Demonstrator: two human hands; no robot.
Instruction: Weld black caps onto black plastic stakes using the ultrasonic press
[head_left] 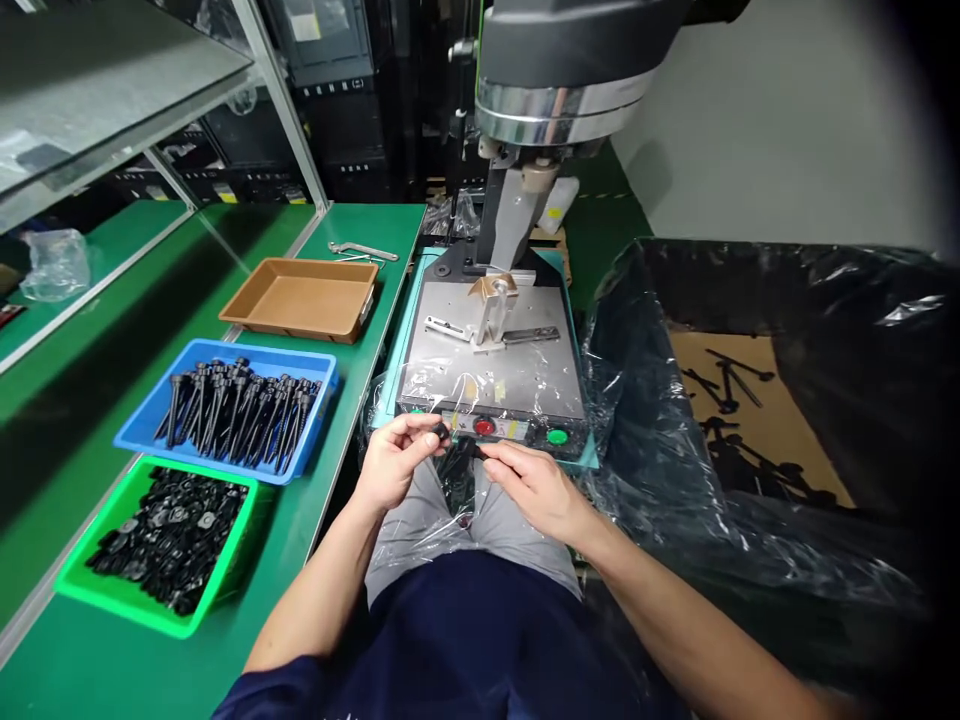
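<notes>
Head | left hand (394, 460), right hand (534, 487) pinch black part (457, 450) | green bench (75, 660) | press (562, 70)

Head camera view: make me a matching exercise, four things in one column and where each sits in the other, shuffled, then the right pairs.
1 blue tray
2 green tray
3 brown tray
4 black part

A pinched between left hand and right hand
B farthest away, beside the wrenches
C nearest the person, on the left
D between the other two trays

Pairs: 1-D, 2-C, 3-B, 4-A
</notes>
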